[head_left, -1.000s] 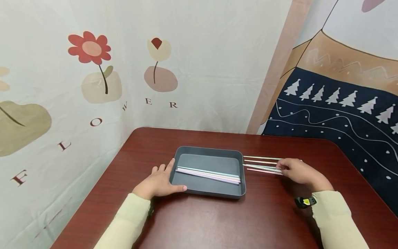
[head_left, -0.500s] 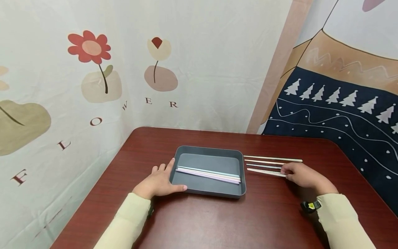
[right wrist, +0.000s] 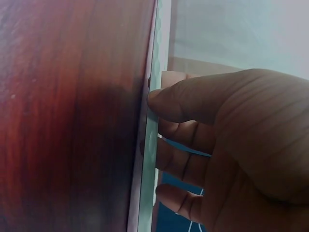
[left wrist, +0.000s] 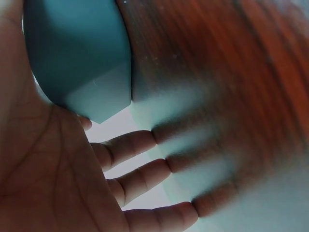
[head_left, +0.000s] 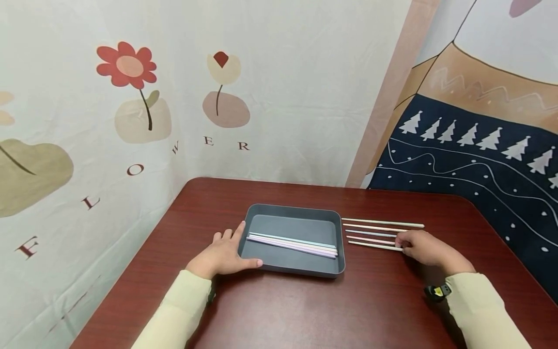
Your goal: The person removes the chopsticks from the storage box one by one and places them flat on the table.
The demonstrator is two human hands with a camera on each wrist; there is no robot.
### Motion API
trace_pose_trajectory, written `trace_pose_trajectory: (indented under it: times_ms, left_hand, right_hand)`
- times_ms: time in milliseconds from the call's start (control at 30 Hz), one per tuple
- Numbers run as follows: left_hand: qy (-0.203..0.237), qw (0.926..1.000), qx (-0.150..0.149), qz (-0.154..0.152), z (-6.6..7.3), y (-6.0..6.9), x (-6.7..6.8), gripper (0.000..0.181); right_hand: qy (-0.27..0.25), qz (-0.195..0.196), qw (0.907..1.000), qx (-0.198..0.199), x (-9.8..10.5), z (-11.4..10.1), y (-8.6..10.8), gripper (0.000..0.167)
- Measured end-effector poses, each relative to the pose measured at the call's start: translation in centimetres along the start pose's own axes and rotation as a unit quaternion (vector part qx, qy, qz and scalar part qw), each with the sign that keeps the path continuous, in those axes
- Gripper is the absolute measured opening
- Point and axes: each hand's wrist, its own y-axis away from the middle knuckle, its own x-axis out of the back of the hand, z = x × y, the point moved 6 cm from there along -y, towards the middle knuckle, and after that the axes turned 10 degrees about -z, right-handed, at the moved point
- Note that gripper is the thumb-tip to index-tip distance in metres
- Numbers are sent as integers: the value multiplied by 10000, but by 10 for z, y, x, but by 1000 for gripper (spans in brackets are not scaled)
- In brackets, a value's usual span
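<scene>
My left hand [head_left: 221, 255] rests spread against the left end of a grey rectangular tray [head_left: 296, 272], its thumb along the near wall. In the left wrist view the tray [left wrist: 79, 53] fills the upper left beside the palm. Several pastel chopsticks [head_left: 291, 245] lie together inside the tray, slightly slanted. To the right, my right hand [head_left: 425, 249] pinches the right end of a pale green chopstick [head_left: 374, 245], the nearest of a spaced row. In the right wrist view the thumb presses on this chopstick [right wrist: 148, 183], with a pinkish one just behind it.
Other chopsticks lie roughly parallel beyond the held one: a pink chopstick [head_left: 370, 239], a blue chopstick [head_left: 370, 233], a cream chopstick [head_left: 372, 227] and a greenish chopstick [head_left: 383, 222]. The brown table [head_left: 305, 310] meets printed cloth [head_left: 296, 160] at its back.
My right hand has moved the pale chopstick toward me, from across the row, past the pink one, to the row's near side. The left hand and tray have stayed still.
</scene>
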Motion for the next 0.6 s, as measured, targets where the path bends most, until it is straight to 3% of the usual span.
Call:
trace_pose_trajectory:
  times_ms: [600]
  left_hand:
    - [-53, 10000, 24, 14, 1, 0, 0, 131]
  right_hand:
    - [55, 64, 10000, 4, -7, 2, 0, 23]
